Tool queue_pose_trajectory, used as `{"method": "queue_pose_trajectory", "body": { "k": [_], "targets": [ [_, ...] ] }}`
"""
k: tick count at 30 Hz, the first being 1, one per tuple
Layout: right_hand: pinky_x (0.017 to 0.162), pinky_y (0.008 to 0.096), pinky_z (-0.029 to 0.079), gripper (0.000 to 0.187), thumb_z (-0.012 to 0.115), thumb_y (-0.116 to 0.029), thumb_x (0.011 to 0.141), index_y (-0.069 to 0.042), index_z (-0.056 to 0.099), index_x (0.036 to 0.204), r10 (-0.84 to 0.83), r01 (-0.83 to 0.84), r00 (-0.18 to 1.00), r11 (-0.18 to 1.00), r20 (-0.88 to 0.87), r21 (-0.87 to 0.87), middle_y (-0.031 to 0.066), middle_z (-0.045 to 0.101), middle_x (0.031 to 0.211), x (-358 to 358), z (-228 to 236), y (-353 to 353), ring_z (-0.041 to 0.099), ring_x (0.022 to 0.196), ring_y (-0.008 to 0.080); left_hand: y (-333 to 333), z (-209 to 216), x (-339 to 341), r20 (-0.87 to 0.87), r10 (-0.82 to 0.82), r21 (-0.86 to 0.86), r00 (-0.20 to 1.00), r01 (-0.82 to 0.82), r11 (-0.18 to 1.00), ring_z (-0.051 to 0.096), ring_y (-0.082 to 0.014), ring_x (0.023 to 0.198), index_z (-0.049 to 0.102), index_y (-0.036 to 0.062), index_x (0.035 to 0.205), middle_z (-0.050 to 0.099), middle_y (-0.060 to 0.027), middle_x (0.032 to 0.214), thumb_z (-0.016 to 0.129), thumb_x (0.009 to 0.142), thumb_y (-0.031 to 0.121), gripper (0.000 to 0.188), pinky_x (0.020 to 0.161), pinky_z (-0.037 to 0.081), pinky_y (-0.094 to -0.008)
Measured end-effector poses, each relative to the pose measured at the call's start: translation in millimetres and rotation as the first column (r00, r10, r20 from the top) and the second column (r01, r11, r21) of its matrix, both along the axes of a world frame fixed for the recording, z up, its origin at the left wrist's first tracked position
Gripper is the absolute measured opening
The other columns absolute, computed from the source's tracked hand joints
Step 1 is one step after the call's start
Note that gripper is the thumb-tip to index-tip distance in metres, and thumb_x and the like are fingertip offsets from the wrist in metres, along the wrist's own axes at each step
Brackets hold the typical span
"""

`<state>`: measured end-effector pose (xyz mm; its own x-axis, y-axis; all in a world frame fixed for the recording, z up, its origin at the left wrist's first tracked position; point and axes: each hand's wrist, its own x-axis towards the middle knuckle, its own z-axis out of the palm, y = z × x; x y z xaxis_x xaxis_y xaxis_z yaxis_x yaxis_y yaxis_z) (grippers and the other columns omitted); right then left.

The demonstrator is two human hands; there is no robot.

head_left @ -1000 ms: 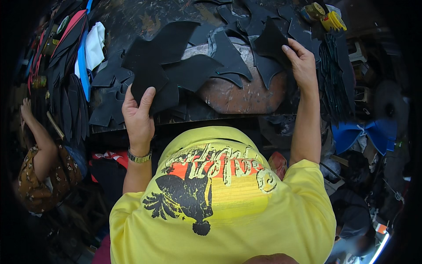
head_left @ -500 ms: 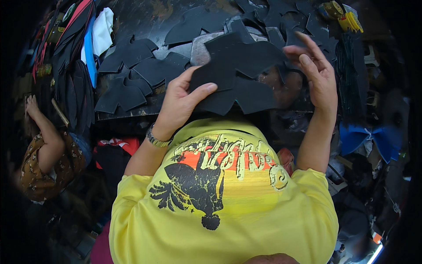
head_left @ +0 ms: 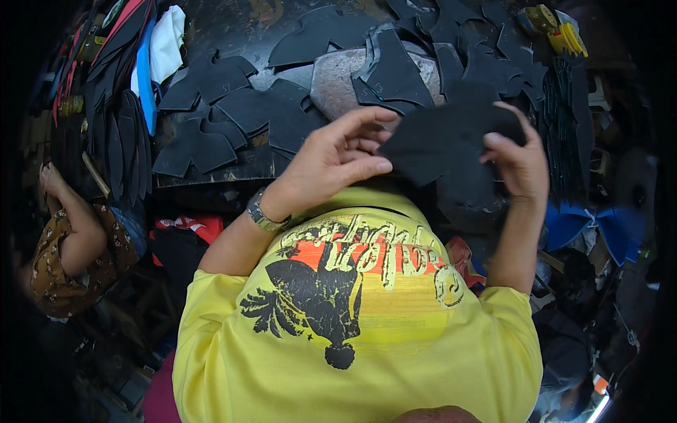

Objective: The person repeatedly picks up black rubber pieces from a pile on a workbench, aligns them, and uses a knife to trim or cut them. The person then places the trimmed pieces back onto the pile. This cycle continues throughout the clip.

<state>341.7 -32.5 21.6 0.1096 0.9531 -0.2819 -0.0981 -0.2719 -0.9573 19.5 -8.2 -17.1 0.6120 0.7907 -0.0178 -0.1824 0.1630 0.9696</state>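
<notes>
A notched, flat black cut piece [head_left: 444, 134], like leather or sheet material, hangs over the table's near edge, blurred by motion. My right hand [head_left: 522, 155] grips it at its right side, between thumb and fingers. At its left tip, my left hand [head_left: 338, 158] has thumb and fingers apart, with nothing seen between them. Beyond the held piece lies a grey stone slab [head_left: 335, 88] with more black cut pieces [head_left: 398, 74] resting on it.
Overlapping black pieces [head_left: 201, 144] cover the table's left. Strips [head_left: 127, 141] hang at the far left beside a white cloth [head_left: 167, 46]. Yellow containers [head_left: 566, 40] stand at the back right. A blue object [head_left: 592, 225] is at right. Another person's arm [head_left: 77, 225] shows at left.
The black piece has shifted right and turned. My right hand, free before, has taken hold of it, while my left hand has let go. More of the stone slab shows.
</notes>
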Motion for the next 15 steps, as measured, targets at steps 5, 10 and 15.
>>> {"method": "queue_pose_trajectory", "body": {
  "k": [5, 10, 15],
  "targets": [
    [0.068, 0.0291, 0.060, 0.045, 0.077, 0.001, 0.085, -0.001, 0.065, 0.129, -0.276, 0.264, 0.956, 0.957, 0.103, 0.119, 0.0070, 0.073, 0.101, 70, 5, 4, 0.071, 0.083, 0.0164, 42, 10, -15, -0.349, 0.353, 0.570, 0.868, -0.102, 0.815, 0.070, -0.0165, 0.098, 0.069, 0.0041, 0.128, 0.070, -0.0096, 0.113, 0.075, 0.093, 0.008, 0.036, 0.089, 0.057, -0.0304],
    [0.083, 0.0306, 0.058, 0.034, 0.075, -0.012, 0.096, -0.001, 0.068, 0.127, -0.321, 0.296, 0.904, 0.947, 0.284, 0.126, 0.0061, 0.073, 0.111, 100, -16, 8, 0.071, 0.091, 0.0144, 66, 11, -8, -0.411, 0.507, 0.777, 0.758, -0.001, 0.630, 0.069, -0.0284, 0.100, 0.070, 0.0066, 0.124, 0.068, -0.0122, 0.115, 0.077, 0.090, 0.014, 0.036, 0.088, 0.056, -0.0355],
    [0.093, 0.0279, 0.052, 0.027, 0.070, -0.011, 0.100, 0.003, 0.071, 0.124, -0.500, 0.427, 0.863, 0.798, 0.072, 0.426, 0.0088, 0.074, 0.109, 69, 6, 1, 0.069, 0.103, 0.0158, 56, 42, -5, -0.322, 0.535, 0.851, 0.781, -0.009, 0.525, 0.069, -0.0274, 0.111, 0.074, 0.0085, 0.122, 0.069, -0.0116, 0.126, 0.083, 0.084, 0.014, 0.040, 0.095, 0.055, -0.0357]
  ]
}}
